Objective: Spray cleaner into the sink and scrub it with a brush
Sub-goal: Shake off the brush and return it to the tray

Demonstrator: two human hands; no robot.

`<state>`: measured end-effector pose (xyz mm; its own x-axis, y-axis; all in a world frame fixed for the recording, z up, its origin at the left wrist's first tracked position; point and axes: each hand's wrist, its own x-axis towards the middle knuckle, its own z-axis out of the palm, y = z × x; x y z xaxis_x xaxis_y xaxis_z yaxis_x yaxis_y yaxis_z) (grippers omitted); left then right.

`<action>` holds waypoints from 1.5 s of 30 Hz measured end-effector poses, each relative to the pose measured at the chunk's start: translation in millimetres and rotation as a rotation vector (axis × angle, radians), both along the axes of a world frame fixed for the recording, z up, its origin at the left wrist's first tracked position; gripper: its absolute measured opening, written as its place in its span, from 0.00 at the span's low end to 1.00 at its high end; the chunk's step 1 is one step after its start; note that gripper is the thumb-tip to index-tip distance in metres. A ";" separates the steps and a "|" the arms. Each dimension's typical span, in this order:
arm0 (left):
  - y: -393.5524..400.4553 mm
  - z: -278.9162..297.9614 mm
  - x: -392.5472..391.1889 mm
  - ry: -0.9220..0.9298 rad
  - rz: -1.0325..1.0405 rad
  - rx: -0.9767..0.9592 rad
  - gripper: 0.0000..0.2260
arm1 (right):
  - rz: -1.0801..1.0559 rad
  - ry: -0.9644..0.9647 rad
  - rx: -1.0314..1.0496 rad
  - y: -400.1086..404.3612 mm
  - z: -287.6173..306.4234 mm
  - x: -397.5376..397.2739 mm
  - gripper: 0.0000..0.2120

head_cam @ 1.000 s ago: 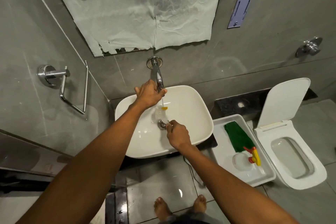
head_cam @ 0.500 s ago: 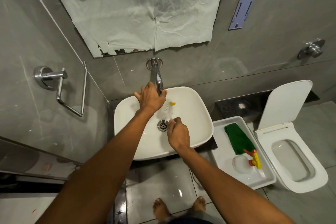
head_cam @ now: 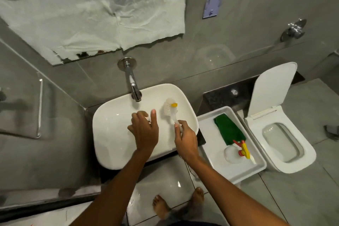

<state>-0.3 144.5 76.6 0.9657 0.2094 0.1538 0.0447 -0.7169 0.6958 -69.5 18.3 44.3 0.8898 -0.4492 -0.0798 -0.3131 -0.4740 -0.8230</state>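
Observation:
A white square sink [head_cam: 110, 134] sits below a chrome wall tap [head_cam: 133, 86]. My right hand [head_cam: 185, 139] grips the handle of a white-bristled brush [head_cam: 169, 110] with a yellow tip, its head raised over the basin's right side. Over the middle of the basin my left hand [head_cam: 145, 130] hovers with fingers spread, hiding the drain. The clear spray bottle [head_cam: 235, 153] with its red and yellow trigger lies in the white tray [head_cam: 207, 123] to the right of the sink.
A green cloth [head_cam: 228, 131] lies in the tray beside the bottle. An open white toilet [head_cam: 278, 139] stands at the right. Crumpled paper [head_cam: 91, 9] covers the mirror above the tap. My bare feet [head_cam: 161, 207] stand on the glossy floor tiles.
My left hand has let go of the tap and come down over the basin's middle. The brush has swung from the drain up toward the right side of the basin.

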 end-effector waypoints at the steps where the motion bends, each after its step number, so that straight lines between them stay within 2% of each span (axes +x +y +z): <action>1: -8.1 -5.9 -6.4 -0.022 -0.061 0.018 0.17 | -0.031 -0.012 0.010 -8.5 -2.6 -4.4 0.15; 6: -69.3 -29.3 -12.5 -0.019 -0.329 0.011 0.14 | -0.248 -0.088 -0.034 -82.8 -20.4 -21.5 0.13; 8: -94.1 -38.8 -14.3 -0.005 -0.427 0.058 0.16 | -0.355 -0.080 -0.057 -113.5 -32.6 -29.2 0.12; 13: -137.9 -63.4 -12.4 0.088 -0.656 0.304 0.29 | -0.409 0.162 -0.052 -160.3 -84.9 -51.6 0.17; 17: -149.8 -88.2 -9.7 0.068 -0.865 0.481 0.28 | -0.319 0.399 -0.042 -175.2 -133.0 -53.6 0.16; 23: -153.2 -105.0 -6.7 0.051 -0.815 0.661 0.25 | -0.199 0.554 -0.021 -185.6 -190.2 -25.3 0.17; 30: -156.9 -97.0 -6.8 0.105 -0.812 0.630 0.24 | -0.257 0.606 0.079 -180.4 -236.0 -27.4 0.17; 36: -159.3 -91.0 -5.1 0.155 -0.811 0.629 0.25 | -0.361 0.521 0.170 -168.7 -245.2 -31.2 0.16; 45: -158.5 -91.9 -7.3 0.141 -0.800 0.573 0.24 | -0.393 0.531 0.171 -175.0 -237.2 -34.6 0.18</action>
